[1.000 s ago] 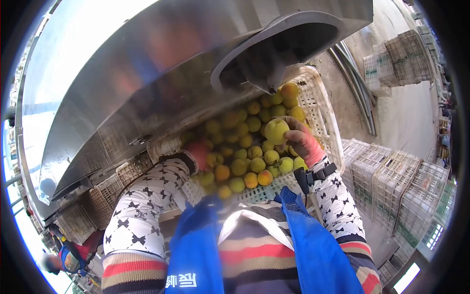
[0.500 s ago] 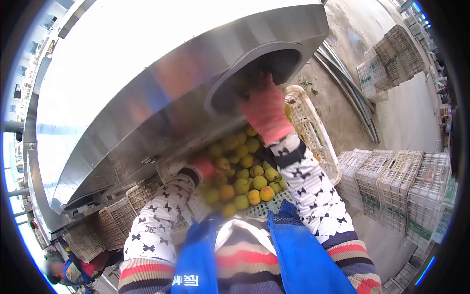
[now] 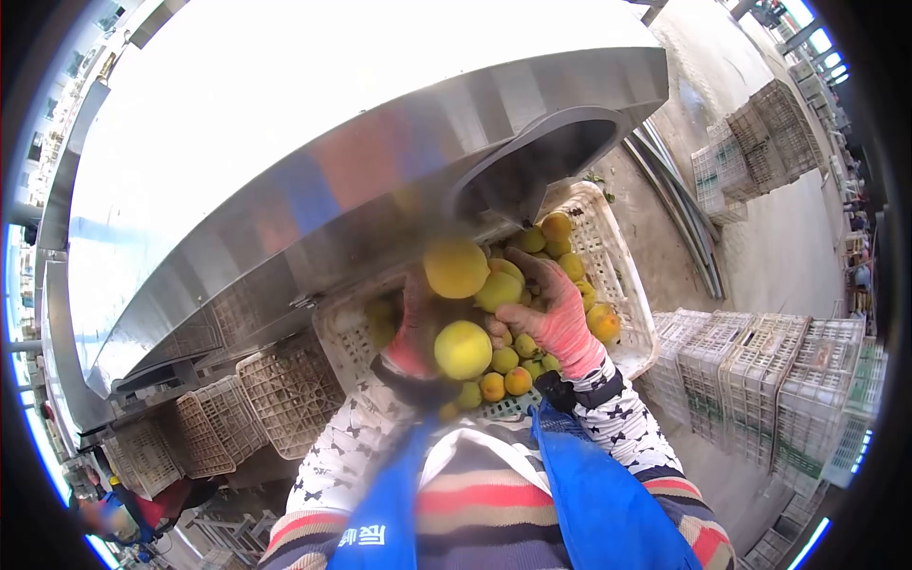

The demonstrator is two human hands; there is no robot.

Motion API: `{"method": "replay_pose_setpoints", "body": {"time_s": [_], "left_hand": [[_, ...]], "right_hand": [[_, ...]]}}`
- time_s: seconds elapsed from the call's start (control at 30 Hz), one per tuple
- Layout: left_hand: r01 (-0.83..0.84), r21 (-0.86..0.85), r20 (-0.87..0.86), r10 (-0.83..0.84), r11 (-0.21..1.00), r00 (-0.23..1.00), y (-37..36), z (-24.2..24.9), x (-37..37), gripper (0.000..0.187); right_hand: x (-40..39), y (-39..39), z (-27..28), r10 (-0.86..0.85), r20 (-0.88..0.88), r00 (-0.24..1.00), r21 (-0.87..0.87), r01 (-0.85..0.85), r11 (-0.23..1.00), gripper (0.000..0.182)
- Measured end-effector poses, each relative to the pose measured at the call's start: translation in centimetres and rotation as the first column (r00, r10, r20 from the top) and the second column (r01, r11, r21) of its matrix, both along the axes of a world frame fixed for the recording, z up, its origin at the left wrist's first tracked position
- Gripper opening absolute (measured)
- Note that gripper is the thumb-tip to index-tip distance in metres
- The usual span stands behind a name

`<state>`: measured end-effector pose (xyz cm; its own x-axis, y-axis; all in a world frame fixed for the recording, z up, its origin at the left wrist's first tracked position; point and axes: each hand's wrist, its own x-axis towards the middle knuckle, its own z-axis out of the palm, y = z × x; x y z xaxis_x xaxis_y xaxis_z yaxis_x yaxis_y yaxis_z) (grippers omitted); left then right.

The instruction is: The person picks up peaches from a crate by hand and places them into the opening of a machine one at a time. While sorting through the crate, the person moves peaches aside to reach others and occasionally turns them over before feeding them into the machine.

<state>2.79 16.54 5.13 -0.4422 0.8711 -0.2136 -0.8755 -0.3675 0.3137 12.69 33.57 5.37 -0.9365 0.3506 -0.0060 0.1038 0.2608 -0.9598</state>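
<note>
Left hand point(image 3: 418, 323) in a red glove, raised above the white crate point(image 3: 622, 275), fingers curled round two yellow fruits: one upper fruit point(image 3: 456, 268) near the fingertips, one lower fruit point(image 3: 464, 350) at the heel of the palm. Clenched on both, though blurred. Right hand point(image 3: 551, 309), also in a red glove, half open, fingers spread and bent over the heap of yellow and orange fruit point(image 3: 560, 252) in the crate, a yellow-green fruit point(image 3: 499, 290) cupped against the fingertips. Just above both hands, a steel chute point(image 3: 380, 180) with a dark round opening point(image 3: 541, 157). Patterned sleeves and a blue apron point(image 3: 589, 494) at the bottom edge. Stacked empty crates point(image 3: 760, 370) off to the right on the concrete floor point(image 3: 779, 237).
</note>
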Motion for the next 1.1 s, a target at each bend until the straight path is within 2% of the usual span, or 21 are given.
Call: {"method": "replay_pose_setpoints", "body": {"time_s": [0.1,0.13,0.23,0.3,0.33,0.4,0.47,0.53,0.57,0.6,0.63,0.67,0.7,0.73,0.83,0.87,0.9,0.93,0.97,1.03,1.1], "left_hand": [[0.076,0.069,0.055,-0.080,0.995,0.995,-0.5,0.7,-0.3,0.072],[0.088,0.084,0.068,-0.093,0.993,0.993,-0.5,0.9,-0.4,0.076],[-0.012,-0.018,0.094,0.013,1.000,0.995,0.3,0.7,0.0,0.091],[-0.039,-0.063,0.004,0.040,0.997,0.999,0.5,1.2,-0.2,0.080],[-0.056,-0.086,-0.040,0.053,0.995,0.998,0.5,1.4,-0.2,0.075],[-0.001,-0.256,-0.124,-0.032,0.967,0.992,0.1,0.5,-0.6,0.075],[-0.012,-0.405,-0.216,-0.083,0.914,0.973,0.0,0.6,-0.2,0.072],[-0.114,-0.496,-0.347,-0.076,0.861,0.935,1.0,1.8,0.0,0.066],[-0.181,-0.463,-0.440,-0.048,0.868,0.897,1.2,1.9,-0.2,0.063],[-0.243,-0.425,-0.522,-0.017,0.872,0.853,1.4,1.7,-0.2,0.061],[-0.308,-0.378,-0.600,0.022,0.873,0.800,1.6,1.6,-0.5,0.058],[-0.258,-0.355,-0.593,-0.003,0.898,0.805,1.5,1.9,-0.8,0.057],[-0.204,-0.330,-0.587,-0.031,0.922,0.809,1.4,2.4,-1.2,0.055],[-0.144,-0.302,-0.583,-0.063,0.943,0.810,1.4,2.7,-1.5,0.054],[0.054,-0.315,-0.424,-0.191,0.947,0.885,1.8,1.4,-2.0,0.051],[0.029,-0.272,-0.359,-0.130,0.962,0.924,1.9,1.4,-2.1,0.050],[0.005,-0.233,-0.289,-0.074,0.972,0.955,2.0,1.4,-2.1,0.049],[-0.016,-0.198,-0.210,-0.026,0.980,0.977,2.1,1.3,-1.9,0.048],[-0.214,-0.216,-0.554,0.061,0.953,0.830,1.8,-1.5,-1.3,0.041],[-0.240,-0.350,-0.629,-0.037,0.906,0.777,1.7,-7.2,-1.2,0.035],[-0.308,-0.426,-0.685,-0.081,0.851,0.724,1.1,-8.3,-1.0,0.031]], "right_hand": [[0.0,1.0,1.7,0.107,0.021,0.994,0.203,-0.109,0.973,0.082],[0.0,0.7,2.4,0.089,-0.001,0.996,0.202,-0.087,0.976,0.080],[-0.3,0.0,4.1,0.020,-0.055,0.998,0.245,-0.006,0.970,0.076],[-1.3,0.7,4.6,-0.037,-0.072,0.997,0.325,0.058,0.944,0.077],[-2.3,1.1,4.8,-0.108,-0.057,0.993,0.462,0.122,0.879,0.074],[-6.2,1.9,5.1,-0.244,-0.066,0.967,0.700,0.220,0.680,0.070],[-11.5,2.7,2.8,-0.287,0.005,0.958,0.850,0.147,0.505,0.067],[-12.5,3.7,3.3,-0.202,-0.083,0.976,0.912,0.156,0.379,0.068],[-11.0,4.8,4.1,-0.087,-0.188,0.978,0.909,0.207,0.361,0.070],[-9.6,4.2,5.0,-0.135,-0.257,0.957,0.688,0.279,0.670,0.074],[-8.1,3.6,5.9,-0.215,-0.353,0.911,0.355,0.343,0.870,0.078],[-6.7,2.7,5.7,-0.110,-0.276,0.955,0.213,0.173,0.962,0.078],[-5.2,2.3,5.6,0.007,-0.213,0.977,0.052,0.004,0.999,0.079],[-4.3,2.4,5.5,0.129,-0.169,0.977,-0.120,-0.150,0.981,0.080],[-3.7,3.1,5.2,0.273,-0.059,0.960,0.134,-0.263,0.955,0.085],[-4.2,3.0,5.3,0.121,-0.051,0.991,0.317,-0.099,0.943,0.085],[-5.1,2.5,5.7,-0.038,-0.070,0.997,0.485,0.067,0.872,0.086],[-5.8,2.4,6.0,-0.194,-0.113,0.974,0.631,0.222,0.744,0.088],[-6.6,3.0,5.1,-0.228,-0.052,0.972,0.744,0.190,0.641,0.083],[-7.4,2.8,3.0,-0.189,-0.154,0.970,0.786,0.236,0.571,0.073],[-9.0,2.3,1.2,-0.178,-0.184,0.967,0.841,0.249,0.480,0.066]]}}
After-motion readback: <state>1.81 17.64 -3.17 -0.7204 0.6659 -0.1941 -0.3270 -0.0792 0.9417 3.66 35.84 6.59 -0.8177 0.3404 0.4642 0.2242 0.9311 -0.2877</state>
